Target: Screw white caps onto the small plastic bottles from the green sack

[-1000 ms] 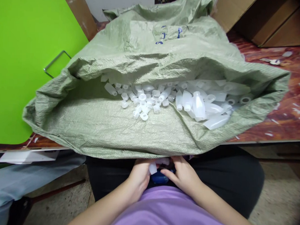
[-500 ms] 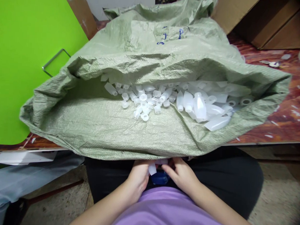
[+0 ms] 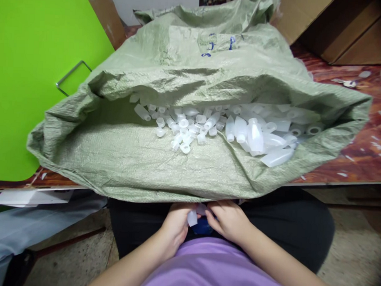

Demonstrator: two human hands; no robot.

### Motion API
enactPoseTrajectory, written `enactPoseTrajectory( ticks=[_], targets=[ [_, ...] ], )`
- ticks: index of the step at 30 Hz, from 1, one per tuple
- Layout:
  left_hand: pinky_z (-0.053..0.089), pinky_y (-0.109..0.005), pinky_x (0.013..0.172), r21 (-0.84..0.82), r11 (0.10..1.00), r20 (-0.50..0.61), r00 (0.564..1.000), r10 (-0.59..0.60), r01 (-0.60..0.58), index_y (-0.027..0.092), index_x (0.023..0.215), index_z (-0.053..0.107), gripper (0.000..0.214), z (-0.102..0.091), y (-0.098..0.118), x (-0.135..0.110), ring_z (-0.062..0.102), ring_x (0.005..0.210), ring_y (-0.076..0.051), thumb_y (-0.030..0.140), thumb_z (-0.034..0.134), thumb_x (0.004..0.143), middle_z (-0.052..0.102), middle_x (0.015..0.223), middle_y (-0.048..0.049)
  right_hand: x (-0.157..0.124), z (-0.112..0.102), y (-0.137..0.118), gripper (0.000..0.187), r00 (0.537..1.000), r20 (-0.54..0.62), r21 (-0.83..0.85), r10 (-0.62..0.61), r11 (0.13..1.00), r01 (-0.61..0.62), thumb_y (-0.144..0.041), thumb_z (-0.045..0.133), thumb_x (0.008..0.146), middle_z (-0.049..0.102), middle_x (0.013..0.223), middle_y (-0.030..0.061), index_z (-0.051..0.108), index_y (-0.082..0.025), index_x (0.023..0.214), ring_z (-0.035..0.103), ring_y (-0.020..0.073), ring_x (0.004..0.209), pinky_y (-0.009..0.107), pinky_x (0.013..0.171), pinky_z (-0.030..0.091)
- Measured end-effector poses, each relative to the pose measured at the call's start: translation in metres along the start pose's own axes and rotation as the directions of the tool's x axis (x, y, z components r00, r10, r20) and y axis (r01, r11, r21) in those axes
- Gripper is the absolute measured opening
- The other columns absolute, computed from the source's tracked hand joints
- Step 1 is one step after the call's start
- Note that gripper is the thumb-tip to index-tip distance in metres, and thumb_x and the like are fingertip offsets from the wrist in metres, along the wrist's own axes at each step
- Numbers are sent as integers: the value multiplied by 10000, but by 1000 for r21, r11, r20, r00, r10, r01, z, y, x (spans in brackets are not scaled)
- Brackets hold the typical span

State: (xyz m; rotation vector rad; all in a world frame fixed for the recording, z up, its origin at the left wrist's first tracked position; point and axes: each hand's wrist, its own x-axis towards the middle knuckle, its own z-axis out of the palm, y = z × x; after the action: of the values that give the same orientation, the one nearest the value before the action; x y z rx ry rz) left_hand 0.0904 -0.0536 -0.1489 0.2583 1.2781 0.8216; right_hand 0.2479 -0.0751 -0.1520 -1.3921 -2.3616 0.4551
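Low in the head view, under the front edge of a pale green woven sack (image 3: 139,166), my two hands are close together over my lap. My left hand (image 3: 174,226) is closed around a translucent white plastic tube (image 3: 192,218). Fingers of my right hand (image 3: 228,219) are curled at a second whitish plastic piece (image 3: 201,209) between the hands; the sack's edge partly hides the fingertips. Inside the open sack lie small white plastic rings (image 3: 185,148) at the middle and larger tapered plastic tubes (image 3: 255,136) on the right. Something blue (image 3: 202,227) shows below my hands.
On the left stands a bright green panel (image 3: 39,92) with a metal handle (image 3: 70,76). A cardboard box (image 3: 353,32) sits at the back right, near keys (image 3: 349,83) on the red-brown table (image 3: 368,153). Another person's grey-blue trouser leg (image 3: 50,225) is at lower left.
My right hand's thumb and fingers have drawn in around the whitish piece between the hands. My left hand keeps its tube in nearly the same spot. The view has shifted slightly.
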Motion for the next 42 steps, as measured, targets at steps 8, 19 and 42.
enactPoseTrajectory(
  ticks=[8, 19, 42],
  targets=[
    [414, -247, 483, 39, 999, -17, 1000, 0, 0, 132, 600, 630, 130, -6, 5, -5, 555, 512, -139, 158, 699, 492, 621, 540, 16, 4, -2, 1, 281, 986, 163, 127, -21, 992, 0, -373, 468, 831, 655, 751, 99, 646, -162, 775, 595, 209, 722, 299, 687, 442],
    [453, -247, 555, -66, 997, -54, 998, 40, -44, 148, 640, 603, 183, -8, 7, 5, 584, 583, -144, 139, 697, 483, 631, 581, 25, 6, 12, -7, 280, 932, 189, 150, 311, 928, -340, -348, 419, 889, 669, 734, 71, 609, -142, 902, 619, 183, 627, 255, 563, 444],
    [388, -234, 640, 583, 795, 533, 818, -219, -167, 181, 948, 468, 444, -35, 26, -32, 506, 701, -129, 288, 750, 623, 600, 817, -19, 123, -87, -36, 217, 986, -149, 41, 81, 996, -76, -220, 483, 866, 574, 985, 101, 517, -156, 1071, 589, 240, 904, 384, 767, 498]
  ],
)
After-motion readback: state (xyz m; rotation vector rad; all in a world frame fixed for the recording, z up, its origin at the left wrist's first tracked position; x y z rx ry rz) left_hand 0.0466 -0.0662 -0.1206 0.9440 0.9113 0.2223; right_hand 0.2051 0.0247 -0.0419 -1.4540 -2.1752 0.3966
